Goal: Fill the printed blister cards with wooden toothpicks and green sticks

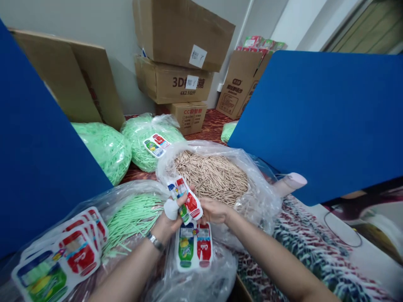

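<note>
Held in left hand (pixel 171 223): bottle-print packet (pixel 193 204). At packet's edge, right hand (pixel 215 211), grip unclear. Beyond both hands, tan sticks (pixel 217 176). Possible drop among sticks from loose pinch.

Your L hand (pixel 174 218) is in a closed grip, thumb (pixel 182 199) across the front, w/ a white wrap (pixel 171 209) near the thumb base & a metal band (pixel 155 242) on the wrist. Your R hand (pixel 215 210) is just beside it, fingers bent & pointing toward the L. Your L forearm (pixel 134 260) angles up-right, R forearm (pixel 267 253) up-left, both from the bottom edge.
</note>
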The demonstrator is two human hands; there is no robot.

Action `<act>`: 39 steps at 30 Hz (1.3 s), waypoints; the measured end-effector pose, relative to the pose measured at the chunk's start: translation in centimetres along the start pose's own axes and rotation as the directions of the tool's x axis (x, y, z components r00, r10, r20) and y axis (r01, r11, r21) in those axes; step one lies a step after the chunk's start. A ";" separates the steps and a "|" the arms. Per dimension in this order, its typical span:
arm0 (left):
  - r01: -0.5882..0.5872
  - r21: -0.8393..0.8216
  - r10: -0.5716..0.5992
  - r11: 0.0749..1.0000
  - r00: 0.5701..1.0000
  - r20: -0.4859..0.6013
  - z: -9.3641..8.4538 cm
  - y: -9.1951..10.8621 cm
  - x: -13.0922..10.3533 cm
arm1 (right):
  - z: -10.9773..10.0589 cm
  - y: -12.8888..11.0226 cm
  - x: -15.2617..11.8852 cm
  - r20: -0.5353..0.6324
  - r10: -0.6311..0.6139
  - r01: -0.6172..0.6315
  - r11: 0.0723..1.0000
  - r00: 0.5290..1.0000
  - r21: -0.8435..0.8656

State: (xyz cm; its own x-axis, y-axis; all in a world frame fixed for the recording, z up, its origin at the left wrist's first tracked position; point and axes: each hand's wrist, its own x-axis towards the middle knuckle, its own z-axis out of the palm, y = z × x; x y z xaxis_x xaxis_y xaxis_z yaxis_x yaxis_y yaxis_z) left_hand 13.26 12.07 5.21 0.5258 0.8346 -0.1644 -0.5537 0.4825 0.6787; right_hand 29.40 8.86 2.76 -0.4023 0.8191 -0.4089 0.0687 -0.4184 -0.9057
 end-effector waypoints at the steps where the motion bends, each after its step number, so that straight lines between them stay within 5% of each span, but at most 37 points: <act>1: 0.005 0.005 -0.005 1.000 1.000 -0.003 0.0 -0.5 -0.4 | 0.6 0.4 0.3 -0.034 0.004 -0.006 0.998 0.999 -0.069; 7: 0.003 0.029 0.000 1.000 0.994 -0.112 -0.4 -1.4 -1.7 | 3.0 0.9 2.3 -0.181 -0.089 0.016 0.929 0.979 -0.369; 13: -0.011 0.039 0.017 0.999 0.986 -0.164 -0.2 -0.7 -1.8 | 3.5 0.2 2.3 -0.324 -0.190 -0.106 0.695 0.927 -0.711; 19: -0.029 0.069 0.039 0.997 0.988 -0.146 0.0 -0.6 -1.4 | 3.4 0.0 2.0 -0.221 -0.409 0.131 0.676 0.885 -0.725; 24: -0.017 0.096 0.028 0.995 0.992 -0.119 0.2 -0.3 -1.1 | 2.8 0.2 1.7 -0.159 -0.492 0.185 0.578 0.856 -0.795; 26: -0.024 0.096 0.036 0.995 0.992 -0.123 0.0 0.1 -1.3 | 2.0 -0.3 1.4 -0.145 -0.473 0.118 0.483 0.869 -0.868; 31: -0.031 0.200 0.082 0.979 0.963 -0.255 -1.7 1.0 -2.7 | -2.0 -3.4 1.4 -0.247 -0.342 -0.250 0.035 0.907 -0.968; 35: 0.005 0.348 0.101 0.937 0.953 -0.284 -2.9 0.7 -4.7 | -4.7 -4.3 2.9 -0.256 -0.280 -0.278 -0.044 0.925 -0.960; 39: 0.024 0.414 0.101 0.910 0.955 -0.278 -4.0 -0.1 -6.6 | -5.2 -3.5 3.8 -0.257 -0.270 -0.279 -0.047 0.928 -0.959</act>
State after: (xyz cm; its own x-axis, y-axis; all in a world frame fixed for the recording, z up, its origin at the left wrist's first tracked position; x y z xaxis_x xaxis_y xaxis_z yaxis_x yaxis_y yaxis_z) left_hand 7.29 7.60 3.34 0.2672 0.9199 -0.2872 -0.2237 0.3491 0.9100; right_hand 32.36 15.45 3.80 -0.1576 0.9739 -0.1636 0.9846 0.1676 0.0492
